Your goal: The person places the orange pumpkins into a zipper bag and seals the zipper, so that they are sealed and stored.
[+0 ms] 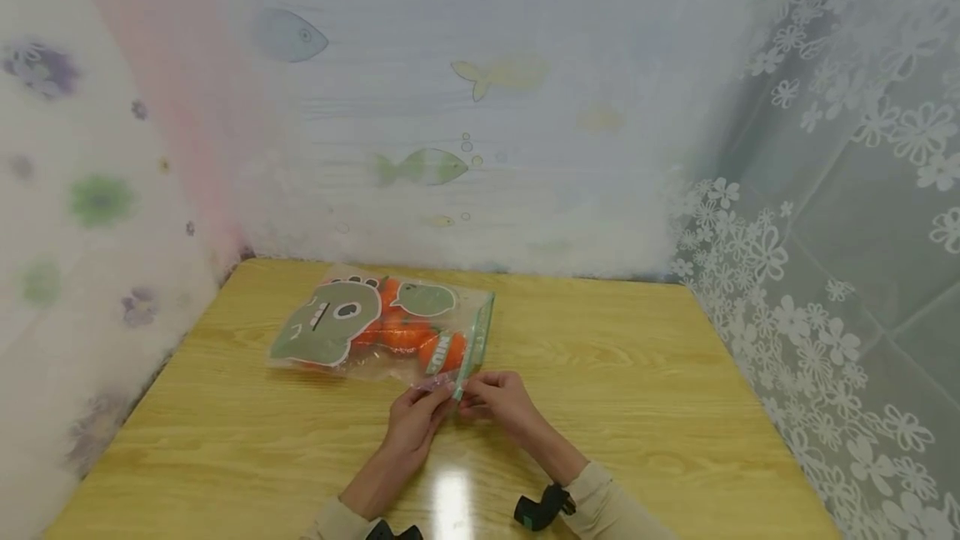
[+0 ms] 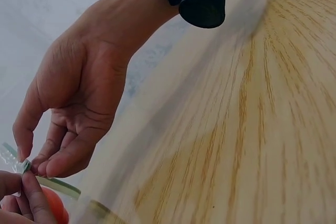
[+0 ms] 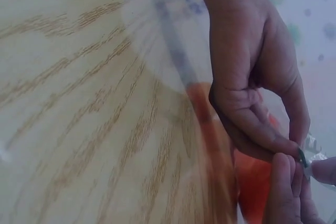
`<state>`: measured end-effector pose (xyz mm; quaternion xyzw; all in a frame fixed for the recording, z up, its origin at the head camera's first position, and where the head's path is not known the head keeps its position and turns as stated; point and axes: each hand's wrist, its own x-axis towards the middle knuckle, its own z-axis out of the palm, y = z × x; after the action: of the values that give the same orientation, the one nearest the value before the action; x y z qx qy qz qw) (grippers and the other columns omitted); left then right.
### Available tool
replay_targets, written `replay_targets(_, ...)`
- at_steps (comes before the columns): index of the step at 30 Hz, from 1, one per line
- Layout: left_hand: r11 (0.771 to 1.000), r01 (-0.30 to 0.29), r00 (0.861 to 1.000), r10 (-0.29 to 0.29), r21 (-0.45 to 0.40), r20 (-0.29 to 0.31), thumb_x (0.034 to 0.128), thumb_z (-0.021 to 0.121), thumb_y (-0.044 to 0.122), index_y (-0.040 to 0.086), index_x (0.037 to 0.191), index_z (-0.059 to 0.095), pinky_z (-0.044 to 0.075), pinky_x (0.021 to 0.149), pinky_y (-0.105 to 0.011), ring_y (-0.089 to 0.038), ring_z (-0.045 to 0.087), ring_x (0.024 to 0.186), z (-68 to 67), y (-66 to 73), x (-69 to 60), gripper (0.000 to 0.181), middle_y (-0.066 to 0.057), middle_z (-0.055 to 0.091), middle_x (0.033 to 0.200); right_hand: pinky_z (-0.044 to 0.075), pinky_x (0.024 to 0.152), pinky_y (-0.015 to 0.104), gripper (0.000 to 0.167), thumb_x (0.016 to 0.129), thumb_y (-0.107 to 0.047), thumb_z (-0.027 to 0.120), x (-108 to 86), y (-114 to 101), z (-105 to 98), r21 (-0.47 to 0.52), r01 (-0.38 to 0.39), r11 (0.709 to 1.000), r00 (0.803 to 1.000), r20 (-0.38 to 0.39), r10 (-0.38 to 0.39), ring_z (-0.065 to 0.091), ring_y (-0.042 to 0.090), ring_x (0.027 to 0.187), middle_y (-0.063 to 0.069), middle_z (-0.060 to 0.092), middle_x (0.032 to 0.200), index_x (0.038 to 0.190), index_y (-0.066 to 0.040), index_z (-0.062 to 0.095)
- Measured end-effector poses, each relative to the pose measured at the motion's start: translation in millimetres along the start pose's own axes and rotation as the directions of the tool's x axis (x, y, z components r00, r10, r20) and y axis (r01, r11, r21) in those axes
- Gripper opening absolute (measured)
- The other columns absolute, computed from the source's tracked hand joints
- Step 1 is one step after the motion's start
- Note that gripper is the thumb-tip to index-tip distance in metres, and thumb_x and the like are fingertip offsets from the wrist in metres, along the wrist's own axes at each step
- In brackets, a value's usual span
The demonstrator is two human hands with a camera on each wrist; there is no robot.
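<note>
A clear zip bag (image 1: pixel 322 330) with a green cartoon dinosaur print lies on the wooden table. Inside it are several round orange-red fruit-like things (image 1: pixel 405 333); their exact kind is unclear. A green zip strip (image 1: pixel 480 330) runs along the bag's right edge. At the near corner of that strip, my left hand (image 1: pixel 411 422) pinches the bag between thumb and fingers. My right hand (image 1: pixel 504 397) pinches the same corner from the other side, its fingertips almost meeting the left ones. In the left wrist view the right hand (image 2: pixel 86 85) shows large, with the strip's end (image 2: pixel 25 166) at the fingertips.
The wooden table (image 1: pixel 637 373) extends around the bag. Behind it hangs a pale fish-print curtain (image 1: pixel 525 190); flower-patterned sheets stand at the left (image 1: pixel 97 198) and right (image 1: pixel 840 340). A black camera (image 1: pixel 542 508) is strapped to the right wrist.
</note>
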<state>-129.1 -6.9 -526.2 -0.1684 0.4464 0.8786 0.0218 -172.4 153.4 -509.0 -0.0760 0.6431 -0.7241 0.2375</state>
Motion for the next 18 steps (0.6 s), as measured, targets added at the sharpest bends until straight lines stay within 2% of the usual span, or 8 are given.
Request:
replay_targets(8,1.0,0.005,1.0,-0.005,-0.01,-0.011,0.0961,0.067,-0.002,0.008,0.091,0.063,0.059,0.083,-0.023,-0.01,0.068,0.087,2.1,0.5,0.9,0.012,-0.002,0.061,0.098,0.063,0.081,0.033,0.024,0.099,-0.011,0.065,-2.3,-0.6,4.4,0.033,-0.015,0.999,0.999,-0.034,0.016,0.07,0.013,0.078,0.004,0.07,0.081,0.104,0.012,0.069)
replay_targets(14,1.0,0.005,1.0,-0.006,-0.028,-0.006,0.0951,0.069,-0.001,0.002,0.099,0.064,0.06,0.083,-0.024,-0.011,0.07,0.088,2.2,0.3,-2.3,0.007,-0.003,0.065,0.097,0.062,0.085,0.035,0.026,0.097,-0.01,0.069,-3.2,2.3,6.1,0.055,-0.029,0.998,0.998,-0.059,0.032,0.071,0.012,0.079,0.003,0.072,0.086,0.11,0.013,0.068)
replay_targets(18,1.0,0.0,1.0,0.0,-0.018,-0.021,0.0937,0.07,-0.001,0.001,0.1,0.065,0.06,0.083,-0.024,-0.011,0.071,0.087,2.7,0.6,-2.1,0.009,-0.003,0.066,0.096,0.062,0.084,0.033,0.025,0.098,-0.009,0.067,-1.4,3.7,5.9,0.074,-0.032,0.997,0.997,-0.068,0.037,0.071,0.012,0.081,0.003,0.072,0.087,0.111,0.012,0.069)
